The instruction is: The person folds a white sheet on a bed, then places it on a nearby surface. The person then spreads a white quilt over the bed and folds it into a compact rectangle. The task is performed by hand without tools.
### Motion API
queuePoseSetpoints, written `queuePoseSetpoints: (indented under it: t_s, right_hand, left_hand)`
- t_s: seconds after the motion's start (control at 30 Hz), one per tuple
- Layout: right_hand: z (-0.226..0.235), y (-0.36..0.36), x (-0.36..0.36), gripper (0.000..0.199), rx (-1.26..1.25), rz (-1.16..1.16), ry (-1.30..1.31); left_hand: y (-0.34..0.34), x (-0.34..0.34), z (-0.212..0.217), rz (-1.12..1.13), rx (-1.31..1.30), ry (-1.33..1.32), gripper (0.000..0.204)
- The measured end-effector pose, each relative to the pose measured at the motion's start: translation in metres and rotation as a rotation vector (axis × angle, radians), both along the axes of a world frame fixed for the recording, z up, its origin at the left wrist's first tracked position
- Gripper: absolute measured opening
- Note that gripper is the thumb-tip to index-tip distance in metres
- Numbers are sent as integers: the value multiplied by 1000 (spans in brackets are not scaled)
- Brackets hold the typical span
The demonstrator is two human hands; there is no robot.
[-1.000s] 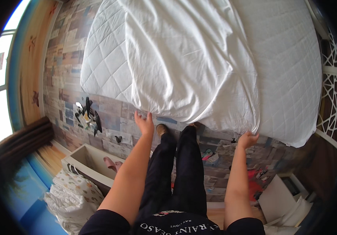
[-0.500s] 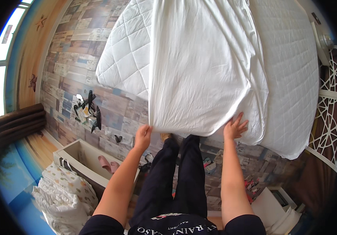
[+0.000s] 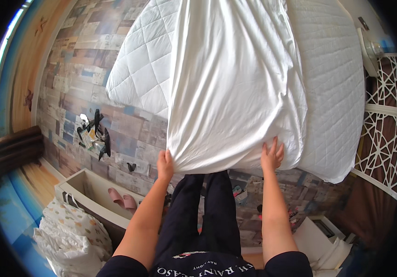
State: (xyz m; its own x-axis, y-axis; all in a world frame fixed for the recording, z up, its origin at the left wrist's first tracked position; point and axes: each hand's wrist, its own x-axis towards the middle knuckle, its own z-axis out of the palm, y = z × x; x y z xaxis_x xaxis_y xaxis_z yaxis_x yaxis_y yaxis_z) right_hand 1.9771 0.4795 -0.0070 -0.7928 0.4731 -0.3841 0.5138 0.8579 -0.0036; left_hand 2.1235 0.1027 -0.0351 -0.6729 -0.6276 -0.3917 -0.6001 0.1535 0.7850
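Observation:
A white sheet (image 3: 228,92) lies folded lengthwise over the middle of a white quilted mattress (image 3: 330,101), its near edge hanging by my legs. At its near left corner, my left hand (image 3: 165,165) is closed on the fabric and pulls folds toward itself. My right hand (image 3: 272,155) rests against the sheet close to its near right part, fingers stretched and apart. The quilted surface shows on both sides of the sheet. Its far end runs out of the picture.
A pale open box (image 3: 87,177) with pink slippers (image 3: 122,199) stands at the lower left, beside bundled white bedding (image 3: 71,237). Black objects (image 3: 95,136) lie on the patchwork floor (image 3: 85,69). A white lattice panel (image 3: 383,122) stands right; a white cabinet (image 3: 321,237) is lower right.
My left hand has drawn the sheet's corner slightly left and toward me, and diagonal folds have formed. My right hand has shifted slightly left and its fingers are less spread. The whole view has shifted slightly.

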Motion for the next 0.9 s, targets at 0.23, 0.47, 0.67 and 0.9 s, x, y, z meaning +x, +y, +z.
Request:
queuePoseSetpoints:
  t_s: [0.23,0.47,0.67,0.9]
  right_hand:
    - [11,48,3,53,-15,167,211]
    - [38,-8,-44,48,-231,730,341]
    - [-8,94,-28,61,-23,345,426]
    - [-40,157,33,79,-367,-549,727]
  left_hand:
    - [-3,-14,63,-321,279,-194,31]
    - [2,41,25,-101,436,-346,35]
    - [2,51,19,109,323,-192,37]
    - [42,45,40,100,212,-88,39]
